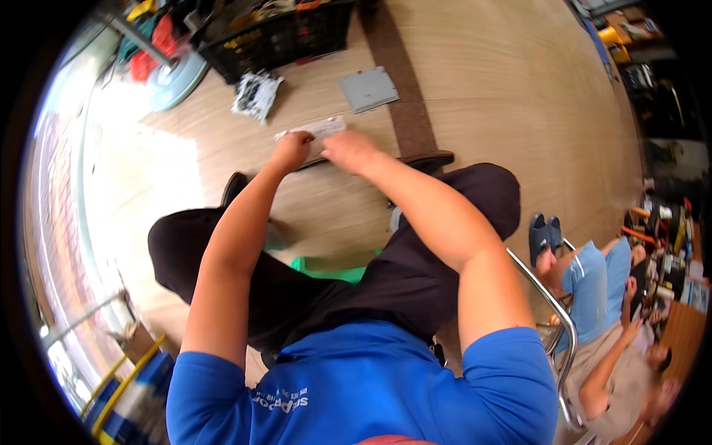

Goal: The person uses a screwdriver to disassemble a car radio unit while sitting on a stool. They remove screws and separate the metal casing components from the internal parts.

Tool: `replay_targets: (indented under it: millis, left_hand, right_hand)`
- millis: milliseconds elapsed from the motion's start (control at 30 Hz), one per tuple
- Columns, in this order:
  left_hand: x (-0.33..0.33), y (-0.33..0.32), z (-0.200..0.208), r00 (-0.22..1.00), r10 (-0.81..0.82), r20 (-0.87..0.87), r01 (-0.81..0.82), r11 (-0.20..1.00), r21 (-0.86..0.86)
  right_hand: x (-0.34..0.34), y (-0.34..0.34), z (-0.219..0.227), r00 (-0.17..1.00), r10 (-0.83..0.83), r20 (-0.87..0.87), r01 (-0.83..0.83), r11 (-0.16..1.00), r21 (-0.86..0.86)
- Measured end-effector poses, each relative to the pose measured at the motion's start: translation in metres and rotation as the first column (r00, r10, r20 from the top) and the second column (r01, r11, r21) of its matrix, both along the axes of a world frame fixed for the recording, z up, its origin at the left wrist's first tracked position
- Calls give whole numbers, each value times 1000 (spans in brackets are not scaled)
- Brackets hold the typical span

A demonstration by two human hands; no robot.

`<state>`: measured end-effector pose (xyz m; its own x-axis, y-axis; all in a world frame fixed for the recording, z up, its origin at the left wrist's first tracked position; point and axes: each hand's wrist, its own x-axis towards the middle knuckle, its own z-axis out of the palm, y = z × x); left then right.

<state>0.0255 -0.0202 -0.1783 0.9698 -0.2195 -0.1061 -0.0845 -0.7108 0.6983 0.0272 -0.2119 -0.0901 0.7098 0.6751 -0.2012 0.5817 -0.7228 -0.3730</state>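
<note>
A pale flat piece with printing on it (326, 127) lies low in front of me, between and just beyond my hands. My left hand (291, 152) is closed at its near left side, with a small dark spot at the fingertips. At the piece's right end, my right hand (350, 150) is also closed, its fingers slightly blurred. What either hand pinches is too small to make out. Beyond the right hand a grey flat panel (369, 90) rests on the floor. A crumpled black-and-white plastic bag (256, 95) lies to the left.
A black crate (274, 37) full of things stands ahead. Left of it is a stand with a round pale base (176, 80). Something green (334, 273) shows between my legs. At right, a person in blue shorts (589, 285) sits by a metal chair frame (552, 304).
</note>
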Motion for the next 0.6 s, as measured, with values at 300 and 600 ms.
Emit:
replay_targets:
  millis: [300,600]
  left_hand:
    - [-10,0,-7,1000,-26,4,26,1000,-7]
    - [-2,0,5,998,-16,53,17,1000,-5]
  right_hand:
    - [-5,11,7,1000,7,-3,-8,999,-40]
    - [-3,9,4,1000,27,-7,-27,1000,-7]
